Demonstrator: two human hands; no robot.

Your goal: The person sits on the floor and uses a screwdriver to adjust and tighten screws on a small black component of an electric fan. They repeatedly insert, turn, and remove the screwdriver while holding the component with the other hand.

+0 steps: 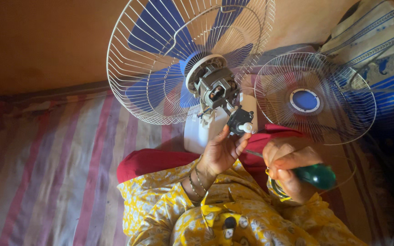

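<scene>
The person sat on a striped cloth [46, 155] on the floor, with a fan [192, 64] leaning over their lap. The fan had blue blades inside a white wire cage. Its back cover was off, so the grey motor [216, 86] showed in the middle.

The left hand [222, 150] reached up under the motor. Its fingers touched a small black box [239, 120] with a white knob that hung just below the motor. The left grip was half curled around that box, holding it lightly from below.

The right hand [288, 164] was lower and to the side, near the person's lap. Its grip was clenched tight on a screwdriver [318, 175] with a green handle. The thin metal shaft pointed up toward the black box, and its tip lay just beside the left hand.

A loose front fan guard [315, 98] with a blue round centre lay beside the fan, just above the right hand. A white fan base [197, 132] stood behind the left hand. The person wore yellow flowered clothes and thin bangles on the left wrist.
</scene>
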